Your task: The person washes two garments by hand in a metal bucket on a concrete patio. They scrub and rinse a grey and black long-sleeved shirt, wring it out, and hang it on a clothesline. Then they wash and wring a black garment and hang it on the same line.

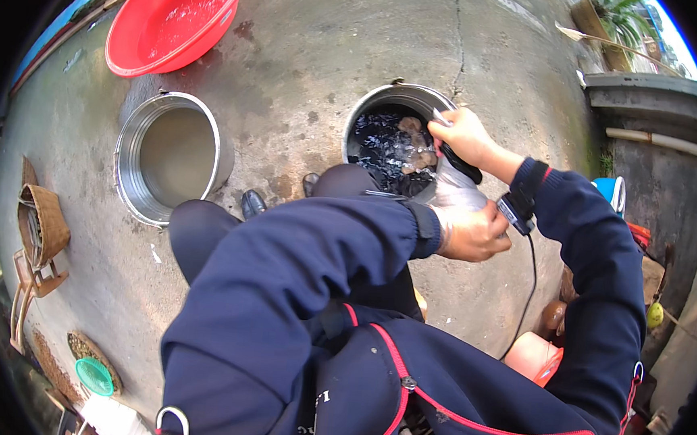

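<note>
My left hand (473, 233) is closed around a wet, pale grey and black piece of fabric (457, 185). My right hand (464, 139) grips the fabric's upper, dark end, so it stretches between both hands. Both are at the right rim of a metal bucket (361, 106). Inside that bucket lie dark water (378, 135) and brown cloth (416, 152), partly under the surface. More dark cloth seems to be in the water, but its shape is unclear. My knee and left sleeve hide the bucket's near side.
A second metal bucket (127, 159) holds murky water, left of my knees. Farther off stands a red plastic basin (124, 50) with water. A wrist device (515, 212) trails a black cable (534, 273). A pink bucket (527, 354) sits by my right elbow, a wooden chair (32, 283) far left.
</note>
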### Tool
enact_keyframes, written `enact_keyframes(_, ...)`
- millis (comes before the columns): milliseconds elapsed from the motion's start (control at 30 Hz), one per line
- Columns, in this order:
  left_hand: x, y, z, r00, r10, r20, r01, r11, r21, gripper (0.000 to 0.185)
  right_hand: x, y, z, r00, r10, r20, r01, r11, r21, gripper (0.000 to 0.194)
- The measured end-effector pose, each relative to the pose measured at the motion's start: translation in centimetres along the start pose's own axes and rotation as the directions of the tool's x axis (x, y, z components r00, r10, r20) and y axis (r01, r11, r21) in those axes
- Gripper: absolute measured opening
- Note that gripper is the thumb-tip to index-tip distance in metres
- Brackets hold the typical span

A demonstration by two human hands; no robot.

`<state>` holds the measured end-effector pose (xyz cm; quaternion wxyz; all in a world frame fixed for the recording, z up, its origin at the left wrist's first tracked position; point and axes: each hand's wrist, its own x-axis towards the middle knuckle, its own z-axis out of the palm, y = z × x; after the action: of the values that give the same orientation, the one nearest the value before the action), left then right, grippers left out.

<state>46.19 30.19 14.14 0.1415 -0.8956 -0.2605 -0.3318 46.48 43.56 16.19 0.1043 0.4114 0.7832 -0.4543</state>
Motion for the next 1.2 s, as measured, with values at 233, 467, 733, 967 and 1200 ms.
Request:
enact_keyframes(233, -4.2, -3.6, 1.5, 0.999, -0.044, -0.017, 0.043, 0.996, -0.081, 0.024, 6.2, 0.1, 2.6, 0.967, 0.242, 0.073, -0.234, 0.967, -0.104, 0.026)
enact_keyframes(467, -5.2, -5.5, -8.5, 0.987, -0.162, 0.018, 0.161, 0.96, -0.23, 0.016, 6.1, -5.0, 2.9, 0.912, 0.327, 0.246, -0.366, 0.921, 0.134, 0.031)
enact_keyframes(733, -6.6, -9.2, -32.0, -0.071, -0.972, -0.224, 0.869, 0.049, -0.492, 0.026, -0.6, -27.0, -5.6, 0.946, 0.186, 0.264, -0.311, 0.742, 0.594, 0.023)
enact_keyframes(967, -15.2, -0.7, -56.4, -0.96, -0.25, 0.126, -0.149, 0.076, -0.986, 0.033, -12.9, -49.7, -6.6, 0.411, -0.804, 0.429, 0.896, 0.443, -0.028, 0.016)
enact_keyframes(1200, -14.8, 13.9, -70.6, -0.959, -0.281, 0.034, -0.184, 0.526, -0.83, 0.041, -14.6, -60.0, 2.7, 0.577, -0.567, 0.587, 0.672, 0.739, 0.053, 0.023)
